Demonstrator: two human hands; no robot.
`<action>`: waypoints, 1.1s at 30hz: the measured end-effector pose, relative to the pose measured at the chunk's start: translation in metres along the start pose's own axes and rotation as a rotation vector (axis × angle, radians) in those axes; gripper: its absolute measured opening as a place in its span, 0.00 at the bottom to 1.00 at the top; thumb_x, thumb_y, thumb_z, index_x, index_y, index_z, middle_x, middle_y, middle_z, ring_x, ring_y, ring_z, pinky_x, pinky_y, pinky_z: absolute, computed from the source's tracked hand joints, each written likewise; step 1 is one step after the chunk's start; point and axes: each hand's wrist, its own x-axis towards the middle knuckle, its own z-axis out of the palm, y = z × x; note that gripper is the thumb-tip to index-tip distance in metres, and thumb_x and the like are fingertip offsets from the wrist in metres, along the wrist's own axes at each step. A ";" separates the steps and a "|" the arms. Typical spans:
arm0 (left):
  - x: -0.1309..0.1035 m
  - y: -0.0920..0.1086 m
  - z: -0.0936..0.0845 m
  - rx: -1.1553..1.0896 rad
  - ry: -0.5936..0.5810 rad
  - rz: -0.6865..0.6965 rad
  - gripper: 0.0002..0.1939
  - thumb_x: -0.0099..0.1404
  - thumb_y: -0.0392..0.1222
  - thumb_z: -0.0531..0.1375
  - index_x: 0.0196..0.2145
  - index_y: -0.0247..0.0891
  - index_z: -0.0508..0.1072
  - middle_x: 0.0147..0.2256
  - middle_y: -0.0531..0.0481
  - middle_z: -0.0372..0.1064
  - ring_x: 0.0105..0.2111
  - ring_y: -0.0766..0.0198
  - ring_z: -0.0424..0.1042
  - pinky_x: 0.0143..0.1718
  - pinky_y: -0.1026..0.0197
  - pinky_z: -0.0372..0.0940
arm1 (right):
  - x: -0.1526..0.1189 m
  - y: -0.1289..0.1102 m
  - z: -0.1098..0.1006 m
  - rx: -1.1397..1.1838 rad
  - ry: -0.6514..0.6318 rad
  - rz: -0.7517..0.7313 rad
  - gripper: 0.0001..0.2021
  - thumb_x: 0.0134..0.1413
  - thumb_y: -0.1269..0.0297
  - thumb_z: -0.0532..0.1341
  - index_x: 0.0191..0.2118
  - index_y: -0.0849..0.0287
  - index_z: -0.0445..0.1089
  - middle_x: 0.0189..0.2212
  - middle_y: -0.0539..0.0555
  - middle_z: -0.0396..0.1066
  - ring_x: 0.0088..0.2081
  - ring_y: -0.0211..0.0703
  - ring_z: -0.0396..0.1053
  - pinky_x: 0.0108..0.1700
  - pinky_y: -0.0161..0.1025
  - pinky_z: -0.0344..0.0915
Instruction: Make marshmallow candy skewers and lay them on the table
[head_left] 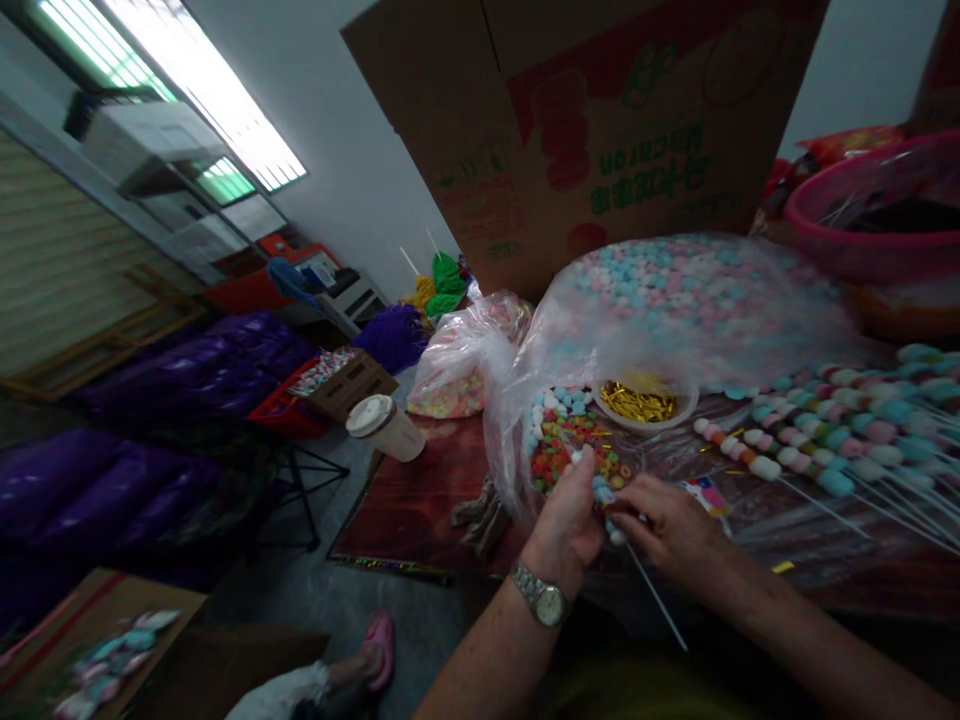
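Both hands meet at a white stick [656, 595] threaded with soft pastel balls that look like marshmallows [602, 492]. My left hand [568, 520], with a metal watch on its wrist, is closed around the upper part of this skewer. The fingers of my right hand [660, 515] pinch it lower down, near a whitish ball; exactly what lies between those fingertips is hidden. Just beyond the hands lies a heap of small coloured rings [555, 450] with blue and white balls beside it. Finished-looking skewers [840, 430] lie in a row on the right, one [739, 450] nearer my right hand.
A big clear bag of pastel balls [675, 300] fills the back of the table, before a cardboard box [600, 130]. Gold twist ties sit in a white bowl [649, 425]. A lidded cup [386, 427] stands at the left edge; a pink basin [870, 245] is at right.
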 end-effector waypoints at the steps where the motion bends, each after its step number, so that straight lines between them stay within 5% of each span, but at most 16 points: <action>1: -0.001 -0.002 -0.002 0.017 -0.004 -0.001 0.13 0.62 0.49 0.58 0.38 0.36 0.68 0.28 0.49 0.70 0.24 0.62 0.71 0.28 0.60 0.67 | 0.001 0.001 0.003 0.009 -0.019 0.032 0.09 0.56 0.68 0.53 0.28 0.58 0.69 0.28 0.54 0.68 0.32 0.42 0.66 0.34 0.37 0.60; 7: -0.010 -0.008 -0.012 0.090 -0.018 0.017 0.09 0.54 0.38 0.63 0.33 0.38 0.66 0.24 0.55 0.67 0.22 0.67 0.68 0.22 0.67 0.62 | -0.006 0.006 0.007 0.097 -0.093 0.131 0.10 0.56 0.68 0.53 0.27 0.59 0.69 0.25 0.52 0.70 0.30 0.41 0.67 0.32 0.36 0.60; 12: -0.015 -0.012 -0.017 0.117 -0.039 -0.019 0.12 0.50 0.31 0.60 0.34 0.36 0.65 0.26 0.52 0.67 0.23 0.66 0.68 0.24 0.66 0.62 | -0.014 0.005 0.006 0.048 -0.137 0.028 0.10 0.56 0.73 0.51 0.32 0.61 0.70 0.29 0.55 0.71 0.32 0.42 0.68 0.34 0.36 0.62; 21: -0.017 -0.024 -0.016 0.124 0.046 0.061 0.16 0.53 0.33 0.61 0.40 0.41 0.64 0.28 0.56 0.66 0.24 0.70 0.67 0.25 0.68 0.61 | -0.012 -0.006 0.010 -0.264 -0.212 0.015 0.09 0.50 0.77 0.52 0.33 0.63 0.68 0.29 0.58 0.71 0.32 0.48 0.70 0.34 0.41 0.63; 33: -0.010 -0.016 -0.021 0.048 0.067 -0.094 0.08 0.50 0.33 0.64 0.25 0.34 0.65 0.19 0.53 0.65 0.18 0.66 0.66 0.22 0.64 0.62 | -0.032 -0.002 0.015 -0.261 0.274 -0.401 0.08 0.56 0.75 0.49 0.29 0.59 0.59 0.23 0.53 0.63 0.27 0.43 0.61 0.28 0.38 0.57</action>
